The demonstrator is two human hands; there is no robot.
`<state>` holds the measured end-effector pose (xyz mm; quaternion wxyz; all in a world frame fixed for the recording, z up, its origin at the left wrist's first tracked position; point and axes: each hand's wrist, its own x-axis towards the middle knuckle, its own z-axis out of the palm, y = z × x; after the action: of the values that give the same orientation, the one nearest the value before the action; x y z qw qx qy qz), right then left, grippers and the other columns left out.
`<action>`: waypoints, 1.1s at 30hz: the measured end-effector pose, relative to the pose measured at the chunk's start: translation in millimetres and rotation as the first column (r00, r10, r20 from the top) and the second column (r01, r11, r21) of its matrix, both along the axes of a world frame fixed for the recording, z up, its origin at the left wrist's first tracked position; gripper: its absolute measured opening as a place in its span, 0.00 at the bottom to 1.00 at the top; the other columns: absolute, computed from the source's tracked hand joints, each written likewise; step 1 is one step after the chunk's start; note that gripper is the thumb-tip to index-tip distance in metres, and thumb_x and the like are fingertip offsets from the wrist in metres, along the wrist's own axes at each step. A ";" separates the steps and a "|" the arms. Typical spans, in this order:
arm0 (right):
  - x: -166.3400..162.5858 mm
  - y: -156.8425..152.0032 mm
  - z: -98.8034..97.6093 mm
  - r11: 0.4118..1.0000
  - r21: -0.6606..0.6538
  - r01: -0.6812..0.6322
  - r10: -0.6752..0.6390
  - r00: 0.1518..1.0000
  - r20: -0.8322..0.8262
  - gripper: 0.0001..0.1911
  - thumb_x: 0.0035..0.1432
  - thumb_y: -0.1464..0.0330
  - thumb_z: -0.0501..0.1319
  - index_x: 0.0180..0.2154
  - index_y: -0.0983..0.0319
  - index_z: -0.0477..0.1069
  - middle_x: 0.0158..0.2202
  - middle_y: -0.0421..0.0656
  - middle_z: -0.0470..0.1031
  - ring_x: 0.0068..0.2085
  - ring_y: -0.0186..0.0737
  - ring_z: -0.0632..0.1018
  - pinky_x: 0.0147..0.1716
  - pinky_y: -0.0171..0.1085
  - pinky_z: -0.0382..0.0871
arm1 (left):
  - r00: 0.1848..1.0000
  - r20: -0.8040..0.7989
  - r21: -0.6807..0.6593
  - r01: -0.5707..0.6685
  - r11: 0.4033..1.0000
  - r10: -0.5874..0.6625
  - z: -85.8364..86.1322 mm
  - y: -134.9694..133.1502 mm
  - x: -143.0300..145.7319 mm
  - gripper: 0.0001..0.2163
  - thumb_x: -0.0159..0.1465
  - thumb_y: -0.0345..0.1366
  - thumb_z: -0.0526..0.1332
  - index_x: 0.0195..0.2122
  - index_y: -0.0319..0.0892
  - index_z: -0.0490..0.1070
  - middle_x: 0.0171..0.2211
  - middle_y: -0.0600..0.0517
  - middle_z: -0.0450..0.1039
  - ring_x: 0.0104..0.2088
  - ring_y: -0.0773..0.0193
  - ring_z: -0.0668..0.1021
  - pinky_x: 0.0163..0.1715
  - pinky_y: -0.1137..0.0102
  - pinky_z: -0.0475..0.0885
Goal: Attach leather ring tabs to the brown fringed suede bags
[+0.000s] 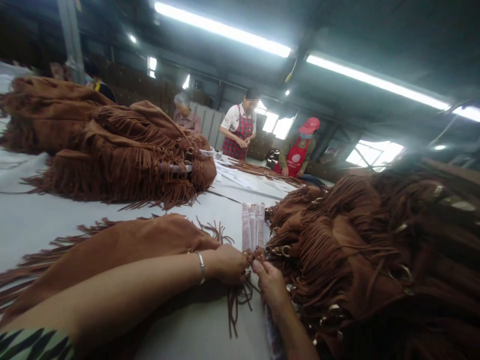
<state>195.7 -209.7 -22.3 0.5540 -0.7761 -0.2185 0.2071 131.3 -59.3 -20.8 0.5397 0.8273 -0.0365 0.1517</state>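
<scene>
A brown suede fringed bag (142,239) lies flat on the white table, under and beyond my left forearm. My left hand (233,265), a silver bracelet at its wrist, is closed at the bag's right end, where a bit of metal hardware and some loose fringe (236,305) show below the fingers. Close beside it, my right hand (270,285) pinches the brown end of a strap wrapped in clear plastic (253,225). The wrapped part stretches away from me over the table. Exactly how the strap end meets the bag's hardware is hidden by my fingers.
A big heap of fringed brown bags (352,240) with metal rings rises close on my right. Another pile (142,155) stands at the far left of the white table (221,202). Across it, people work, one in a checked apron (238,134), another in a red apron (295,156).
</scene>
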 end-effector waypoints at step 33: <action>-37.7 5.5 11.3 0.933 0.334 -0.132 0.234 0.930 -0.284 0.20 0.43 0.58 0.71 0.26 0.61 0.62 0.10 0.27 0.54 0.10 0.22 0.53 0.08 0.25 0.48 | 0.927 -0.149 -0.106 0.330 0.938 -0.343 11.2 18.5 -61.4 0.11 0.58 0.31 0.61 0.41 0.40 0.65 0.38 0.54 0.69 0.40 0.66 0.71 0.43 0.71 0.67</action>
<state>158.0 -204.2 -11.0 0.6746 -0.6118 -0.2279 0.3444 69.9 -40.9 -9.7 0.5912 0.7963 -0.1272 -0.0109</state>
